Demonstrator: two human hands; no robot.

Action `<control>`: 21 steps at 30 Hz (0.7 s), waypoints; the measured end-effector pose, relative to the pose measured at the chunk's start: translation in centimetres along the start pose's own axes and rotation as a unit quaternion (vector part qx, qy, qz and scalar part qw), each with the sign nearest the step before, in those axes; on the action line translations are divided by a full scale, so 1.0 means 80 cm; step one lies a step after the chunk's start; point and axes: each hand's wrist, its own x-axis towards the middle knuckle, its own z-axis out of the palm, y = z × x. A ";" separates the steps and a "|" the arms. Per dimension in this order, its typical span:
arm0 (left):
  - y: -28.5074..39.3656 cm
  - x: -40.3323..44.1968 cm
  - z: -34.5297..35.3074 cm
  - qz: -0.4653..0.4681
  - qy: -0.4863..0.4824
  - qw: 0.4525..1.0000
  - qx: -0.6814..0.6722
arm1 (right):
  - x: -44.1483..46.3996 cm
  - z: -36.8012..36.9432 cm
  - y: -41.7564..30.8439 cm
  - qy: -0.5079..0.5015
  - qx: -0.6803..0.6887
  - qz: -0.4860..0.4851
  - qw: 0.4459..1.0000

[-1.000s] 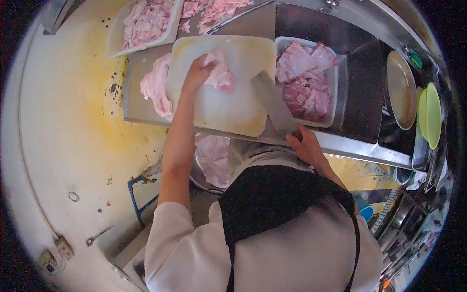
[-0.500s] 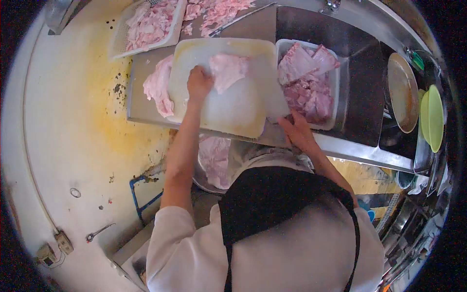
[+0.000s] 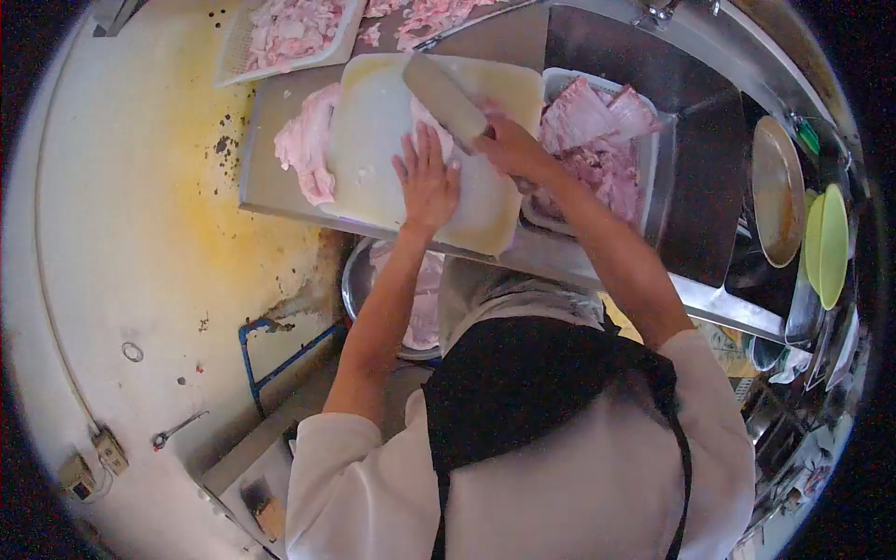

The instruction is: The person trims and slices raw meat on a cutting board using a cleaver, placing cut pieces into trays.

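Observation:
A pale pink piece of meat (image 3: 425, 117) lies on the white cutting board (image 3: 373, 140), partly hidden by the cleaver. Flat against its lower edge rests my left hand (image 3: 430, 187), fingers spread. My right hand (image 3: 511, 149) is wrapped round the handle of the cleaver (image 3: 443, 95), whose wide blade is over the meat and points to the upper left. Another pale piece of meat (image 3: 308, 145) lies at the board's left edge, partly on the metal counter.
A white basket (image 3: 352, 33) of meat scraps stands at the upper left. Right of the board, a white tray (image 3: 651, 177) with meat sits in the sink. Below the counter is a metal bowl (image 3: 355, 280) with meat. Green basins (image 3: 829, 247) stand far right.
My right hand has swung the cleaver from the board's right edge up and left over the meat. My left hand has moved right and opened flat by the meat.

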 end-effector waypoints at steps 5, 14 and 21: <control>-0.003 -0.001 0.001 -0.010 0.001 1.000 -0.021 | -0.035 -0.006 0.025 -0.048 0.021 0.035 0.998; -0.004 0.002 -0.001 -0.015 -0.013 0.999 -0.026 | -0.022 0.003 -0.014 -0.029 0.067 0.066 0.995; -0.004 0.000 0.000 0.000 0.004 0.999 -0.033 | -0.085 0.008 0.010 -0.056 0.096 0.121 0.986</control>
